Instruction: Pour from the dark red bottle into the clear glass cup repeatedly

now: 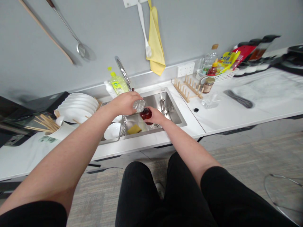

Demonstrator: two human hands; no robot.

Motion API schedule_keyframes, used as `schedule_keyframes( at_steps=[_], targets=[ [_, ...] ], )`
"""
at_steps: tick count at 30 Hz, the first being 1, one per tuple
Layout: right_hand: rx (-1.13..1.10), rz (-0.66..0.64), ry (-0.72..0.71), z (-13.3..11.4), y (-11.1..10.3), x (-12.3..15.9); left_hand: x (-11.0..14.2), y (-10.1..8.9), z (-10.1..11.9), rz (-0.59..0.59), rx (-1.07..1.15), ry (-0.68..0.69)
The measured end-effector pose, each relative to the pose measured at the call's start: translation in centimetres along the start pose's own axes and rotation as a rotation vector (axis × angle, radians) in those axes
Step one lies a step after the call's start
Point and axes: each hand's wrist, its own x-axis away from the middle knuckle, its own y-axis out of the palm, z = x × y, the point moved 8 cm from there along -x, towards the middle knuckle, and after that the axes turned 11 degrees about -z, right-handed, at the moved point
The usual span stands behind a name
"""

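Presumably so that drips fall into the stainless-steel sink [180, 118], both hands are over it: the left hand [127, 103], fingers curled, grips a clear container [139, 106] from above, close to the dark-red jar [145, 116], which the right hand [155, 115] clasps round its side, apparently to steady it.

Bright, diffuse light; soft shadow beside the ladle [80, 49]. Glints on the sink [182, 121]. Wide-angle stretch at edges, far right blurry.
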Motion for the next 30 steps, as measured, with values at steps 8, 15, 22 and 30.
schedule_keyframes(
  at_steps=[8,15,22,30],
  targets=[
    [-0.014,0.012,-0.001,-0.2,-0.1,0.1,0.0,-0.1,0.0,0.013,0.007,0.004],
    [-0.023,0.007,0.001,-0.1,0.0,0.0,0.1,-0.2,0.2,0.011,0.002,0.016],
    [-0.015,0.005,0.006,0.0,0.0,0.1,-0.3,-0.3,0.3,-0.026,-0.017,0.013],
    [-0.009,0.001,-0.004,0.1,0.0,0.0,-0.7,-0.7,1.1,-0.076,-0.053,0.021]
  ],
)
